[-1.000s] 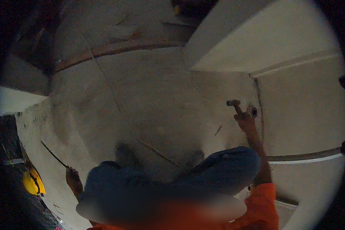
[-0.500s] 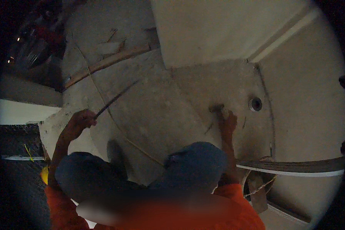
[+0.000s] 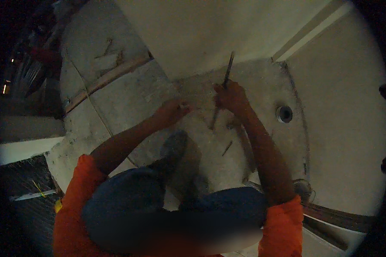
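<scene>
My right hand (image 3: 232, 96) is closed around a thin dark rod (image 3: 230, 66), which sticks out above and below the fist, tilted over the floor near the wall's foot. My left hand (image 3: 171, 113) hovers to its left, apart from the rod, with fingers curled together; whether something small is in them is hidden. Beneath my right forearm lies what looks like a hammer, its handle (image 3: 247, 150) partly covered by the arm. A short thin dark piece (image 3: 227, 147) rests on the floor beside it.
A round pipe opening (image 3: 284, 114) stands in the floor to the right, by the pale wall (image 3: 339, 120). A wooden strip (image 3: 109, 81) and a thin cord (image 3: 96, 115) lie at left. Dark mesh (image 3: 23, 180) is at lower left. My knees are bent close below.
The rod has passed from my left hand to my right. My right hand has left the hammer and moved up and left; my left hand has moved right, toward the middle.
</scene>
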Action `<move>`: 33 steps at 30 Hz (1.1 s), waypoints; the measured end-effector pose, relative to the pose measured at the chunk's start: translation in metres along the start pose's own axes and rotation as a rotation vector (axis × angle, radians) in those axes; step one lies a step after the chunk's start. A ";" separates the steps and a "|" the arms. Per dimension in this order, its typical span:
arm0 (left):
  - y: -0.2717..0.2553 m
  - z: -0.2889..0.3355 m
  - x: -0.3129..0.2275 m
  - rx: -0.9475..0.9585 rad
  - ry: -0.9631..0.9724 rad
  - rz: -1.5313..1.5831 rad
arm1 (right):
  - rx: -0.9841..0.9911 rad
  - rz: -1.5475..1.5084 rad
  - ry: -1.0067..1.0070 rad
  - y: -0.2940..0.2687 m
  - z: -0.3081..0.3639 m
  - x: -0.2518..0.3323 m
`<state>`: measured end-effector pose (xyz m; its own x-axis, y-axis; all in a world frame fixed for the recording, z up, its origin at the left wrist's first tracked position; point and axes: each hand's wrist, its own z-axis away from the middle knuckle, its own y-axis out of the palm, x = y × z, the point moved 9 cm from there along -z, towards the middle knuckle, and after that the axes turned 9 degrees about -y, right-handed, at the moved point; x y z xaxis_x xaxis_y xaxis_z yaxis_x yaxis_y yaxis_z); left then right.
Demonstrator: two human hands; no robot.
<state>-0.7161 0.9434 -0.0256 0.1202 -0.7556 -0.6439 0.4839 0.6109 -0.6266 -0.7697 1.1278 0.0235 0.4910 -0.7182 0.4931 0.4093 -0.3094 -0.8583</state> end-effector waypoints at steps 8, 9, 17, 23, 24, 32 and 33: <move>0.044 -0.099 0.011 -0.404 0.544 -0.792 | 0.421 -0.049 0.365 0.123 0.068 -0.064; 0.051 -0.111 0.018 -0.337 0.433 -0.807 | 0.387 0.002 0.342 0.126 0.072 -0.060; 0.036 -0.129 0.013 -0.206 0.109 -0.547 | 0.227 -0.035 0.358 0.172 0.065 -0.066; 0.068 -0.143 0.041 -0.093 0.080 -0.813 | 0.278 -0.096 0.499 0.193 0.070 -0.075; 0.074 -0.146 0.045 -0.101 0.110 -0.806 | 0.290 -0.103 0.512 0.191 0.073 -0.075; 0.088 -0.195 -0.044 -0.032 0.602 -0.770 | 0.116 -0.137 0.457 0.162 0.073 -0.076; 0.091 -0.192 -0.055 0.020 0.657 -0.846 | 0.075 -0.113 0.442 0.160 0.071 -0.078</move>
<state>-0.8455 1.0861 -0.1311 -0.7483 -0.6528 -0.1175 0.2064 -0.0608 -0.9766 -0.6884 1.1783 -0.1419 0.0721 -0.8843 0.4614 0.5040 -0.3669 -0.7819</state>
